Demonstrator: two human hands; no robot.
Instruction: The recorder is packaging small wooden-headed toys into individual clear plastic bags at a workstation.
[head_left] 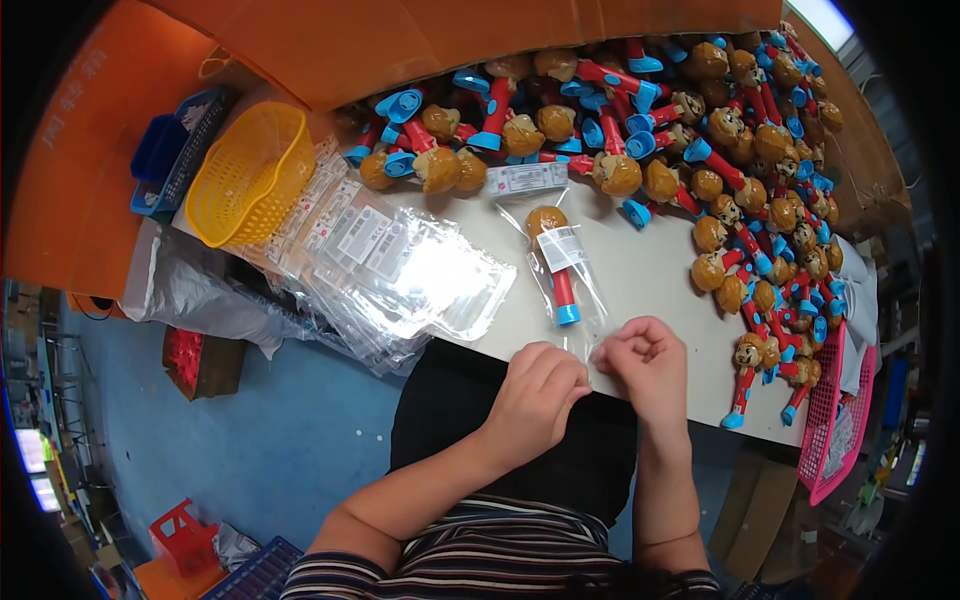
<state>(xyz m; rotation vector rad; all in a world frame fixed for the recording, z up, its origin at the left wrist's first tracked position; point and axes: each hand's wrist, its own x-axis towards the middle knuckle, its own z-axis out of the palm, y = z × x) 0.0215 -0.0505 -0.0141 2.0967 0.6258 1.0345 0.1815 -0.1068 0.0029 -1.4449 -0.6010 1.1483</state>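
Note:
A clear plastic bag [590, 292] lies on the table in front of me, its near end at the table edge. Inside it is a toy figure [564, 290] with a round brown head, a red stem and a blue base; a white label [562, 248] covers part of it. My left hand [537, 398] is closed, fingertips pinched at the bag's near end. Close beside it, my right hand [648, 366] pinches the same end at its right corner. The thin film between the fingers is hard to make out.
A heap of similar toys [765, 180] fills the table's back and right side. To the left lie flat clear bags [390, 265], a yellow basket [250, 175] and a blue basket [185, 145]. A pink basket [838, 420] hangs at the right edge. Orange board [450, 40] stands behind.

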